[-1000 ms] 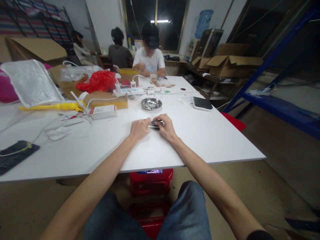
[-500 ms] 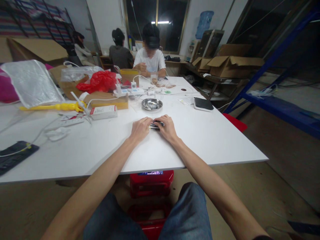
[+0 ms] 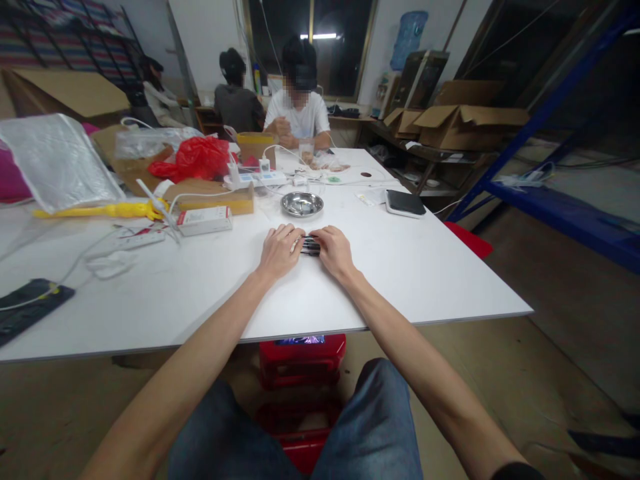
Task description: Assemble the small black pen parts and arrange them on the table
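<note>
Several thin dark sticks (image 3: 311, 247) lie side by side on the white table (image 3: 400, 280), between my two hands. My left hand (image 3: 281, 250) is closed at their left ends, its fingertips pinching the end of a thin dark stick. On the right, my right hand (image 3: 334, 250) is closed on the other end of that stick. The fingers partly cover the sticks, and what they are exactly is too small to tell. Just beyond the hands sits a round shiny metal dish (image 3: 302, 205).
A white box (image 3: 205, 221), a yellow object (image 3: 115, 211), a red bag (image 3: 193, 159) and a power strip (image 3: 257, 179) lie left. A black-topped device (image 3: 405, 203) is at right. Across the table sits a person (image 3: 300, 120). Red stools (image 3: 303, 363) stand below the table edge.
My hands have moved slightly apart, showing more of the sticks between them. The view has shifted a little. The person opposite has brought their hands together.
</note>
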Tool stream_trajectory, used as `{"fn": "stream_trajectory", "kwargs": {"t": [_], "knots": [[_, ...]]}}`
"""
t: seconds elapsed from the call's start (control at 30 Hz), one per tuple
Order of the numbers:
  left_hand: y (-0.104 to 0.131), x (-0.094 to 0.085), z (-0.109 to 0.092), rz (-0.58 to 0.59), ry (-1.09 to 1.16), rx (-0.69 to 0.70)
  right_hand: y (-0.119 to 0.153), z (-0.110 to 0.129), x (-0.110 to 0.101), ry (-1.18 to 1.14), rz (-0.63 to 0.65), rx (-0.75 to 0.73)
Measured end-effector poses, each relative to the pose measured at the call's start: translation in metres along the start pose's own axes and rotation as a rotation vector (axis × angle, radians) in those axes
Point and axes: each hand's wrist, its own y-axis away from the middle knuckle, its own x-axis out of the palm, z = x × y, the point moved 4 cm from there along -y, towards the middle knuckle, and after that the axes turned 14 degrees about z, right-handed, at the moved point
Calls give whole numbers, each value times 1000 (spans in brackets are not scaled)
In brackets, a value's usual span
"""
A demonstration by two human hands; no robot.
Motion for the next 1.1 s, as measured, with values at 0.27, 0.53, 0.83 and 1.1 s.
{"fn": "stream_trajectory", "kwargs": {"t": [0.27,0.53,0.83,1.1], "knots": [[1,-3,-3,32,-86,-36,0,6,0,-11,43,-1],[0,-5,6,2,-52,-74,-1,1,-1,-90,-2,1],[3,-8,16,-29,-16,-166,2,-11,-10,-243,-173,80],[6,-4,16,-39,107,-230,5,-8,-12,-326,-217,179]]}}
